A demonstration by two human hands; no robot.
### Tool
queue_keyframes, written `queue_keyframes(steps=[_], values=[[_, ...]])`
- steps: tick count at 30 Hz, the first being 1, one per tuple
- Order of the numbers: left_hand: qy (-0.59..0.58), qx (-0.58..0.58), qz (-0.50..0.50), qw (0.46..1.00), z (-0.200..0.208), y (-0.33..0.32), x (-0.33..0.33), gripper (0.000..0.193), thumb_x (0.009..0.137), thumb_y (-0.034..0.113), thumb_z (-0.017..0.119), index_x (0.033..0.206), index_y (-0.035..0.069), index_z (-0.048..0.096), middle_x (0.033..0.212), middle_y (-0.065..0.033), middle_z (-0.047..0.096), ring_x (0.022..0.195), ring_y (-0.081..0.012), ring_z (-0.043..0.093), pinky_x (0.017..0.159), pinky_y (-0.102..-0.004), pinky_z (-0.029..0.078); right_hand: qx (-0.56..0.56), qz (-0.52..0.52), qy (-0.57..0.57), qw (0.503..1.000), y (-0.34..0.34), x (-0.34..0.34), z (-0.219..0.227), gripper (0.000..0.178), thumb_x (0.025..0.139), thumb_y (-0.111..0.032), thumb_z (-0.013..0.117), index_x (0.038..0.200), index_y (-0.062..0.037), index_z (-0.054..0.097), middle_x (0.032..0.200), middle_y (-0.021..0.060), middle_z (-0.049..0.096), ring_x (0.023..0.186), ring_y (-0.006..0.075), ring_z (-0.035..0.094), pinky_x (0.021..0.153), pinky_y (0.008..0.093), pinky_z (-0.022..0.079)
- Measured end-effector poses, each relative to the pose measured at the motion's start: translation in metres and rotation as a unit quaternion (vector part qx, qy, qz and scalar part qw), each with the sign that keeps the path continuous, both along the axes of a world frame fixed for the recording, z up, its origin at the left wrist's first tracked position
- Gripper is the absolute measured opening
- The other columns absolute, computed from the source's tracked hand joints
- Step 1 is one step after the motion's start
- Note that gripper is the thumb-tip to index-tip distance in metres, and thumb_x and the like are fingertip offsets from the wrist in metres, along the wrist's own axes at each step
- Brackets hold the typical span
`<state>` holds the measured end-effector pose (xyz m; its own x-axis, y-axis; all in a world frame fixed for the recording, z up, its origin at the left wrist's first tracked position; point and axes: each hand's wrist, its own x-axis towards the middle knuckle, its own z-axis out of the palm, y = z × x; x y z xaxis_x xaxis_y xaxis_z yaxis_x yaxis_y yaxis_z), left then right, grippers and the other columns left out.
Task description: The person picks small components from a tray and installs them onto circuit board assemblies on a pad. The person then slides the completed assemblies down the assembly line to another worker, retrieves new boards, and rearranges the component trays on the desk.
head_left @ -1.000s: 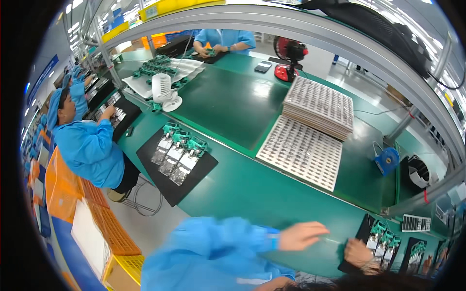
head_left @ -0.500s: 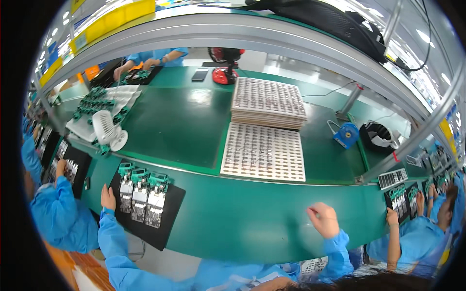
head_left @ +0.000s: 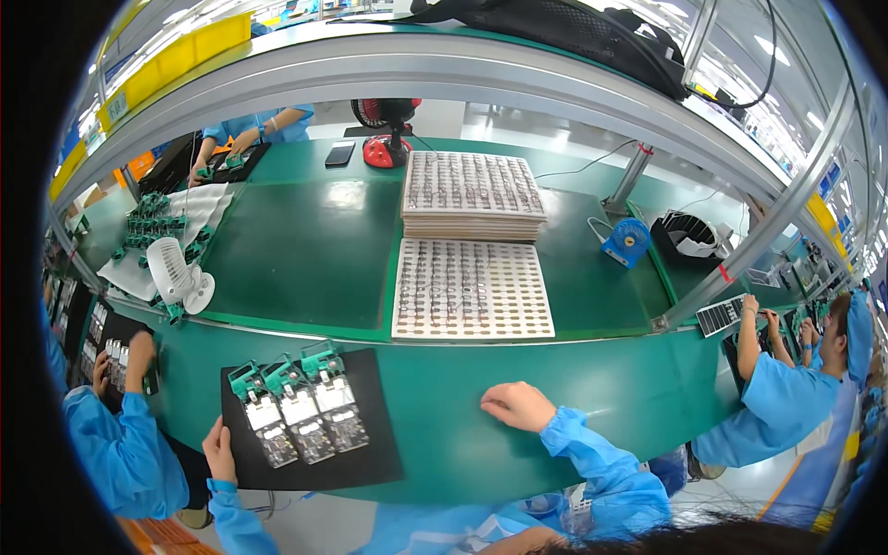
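My left hand (head_left: 219, 450) grips the left edge of a black board (head_left: 377, 416), thumb along its edge. Three circuit boards (head_left: 314, 439) with bright silver shields lie side by side on it, each with a green clip-like frame (head_left: 282, 376) at its far end. To the right of the black board, my right hand (head_left: 520, 405) is low over the green bench (head_left: 592, 379), its fingers curled together. Whatever those fingers hold, if anything, is hidden.
Beyond the bench edge a white tray (head_left: 523, 305) of small metal parts lies before a tray stack (head_left: 476, 228). A white fan (head_left: 176, 277), blue fan (head_left: 627, 242) and red-black fan (head_left: 384, 139) stand around. A metal frame (head_left: 370, 74) crosses above. Co-workers sit on both sides.
The black board with its circuit boards has shifted right and turned straighter, my left hand still at its edge. My right hand has moved left toward it. The view has also shifted.
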<state>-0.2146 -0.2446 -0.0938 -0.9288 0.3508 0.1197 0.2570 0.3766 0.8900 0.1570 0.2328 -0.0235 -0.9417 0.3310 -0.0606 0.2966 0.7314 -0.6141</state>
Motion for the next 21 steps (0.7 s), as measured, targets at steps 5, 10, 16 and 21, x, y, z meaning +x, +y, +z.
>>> queue_keyframes(steps=[5,10,16,21], values=[[-0.004,0.003,-0.028,1.000,0.007,0.070,0.089,0.031,0.091,0.008,0.057,0.118,-0.006,0.060,0.111,-0.0153,0.065,0.104,-0.0196,0.059,0.094,-0.0307,0.044,-0.041,-0.059,-0.001,0.997,0.017,0.009,0.002,0.017,0.086,-0.022,0.060,0.090,-0.0077,0.068,0.082,0.0108,0.069,0.075,0.0290,0.066,0.067,0.0395,0.053],[-0.071,-0.014,-0.121,0.990,0.015,0.162,0.158,0.033,0.090,0.008,0.059,0.120,-0.006,0.059,0.111,-0.0139,0.066,0.104,-0.0184,0.059,0.093,-0.0305,0.045,-0.074,-0.151,0.105,0.980,0.070,0.004,0.021,0.018,0.088,-0.020,0.061,0.085,-0.0022,0.066,0.066,0.0089,0.066,0.058,0.0176,0.066,0.057,0.0313,0.052],[0.002,0.003,-0.250,0.968,0.012,0.246,0.203,0.039,0.085,0.006,0.064,0.123,0.000,0.056,0.081,-0.0048,0.052,0.069,-0.0114,0.049,0.061,-0.0260,0.043,-0.060,-0.234,0.118,0.963,0.151,-0.068,0.037,0.021,0.083,-0.022,0.064,0.088,-0.0026,0.070,0.071,0.0136,0.067,0.064,0.0219,0.067,0.063,0.0346,0.053],[0.012,-0.023,-0.329,0.944,0.022,0.290,0.214,0.040,0.083,0.011,0.065,0.121,0.001,0.056,0.082,-0.0146,0.057,0.070,-0.0306,0.058,0.063,-0.0387,0.047,0.101,-0.258,0.094,0.956,0.215,-0.136,-0.009,0.024,0.081,-0.024,0.064,0.089,-0.0027,0.071,0.073,0.0136,0.070,0.070,0.0273,0.068,0.069,0.0372,0.053]])
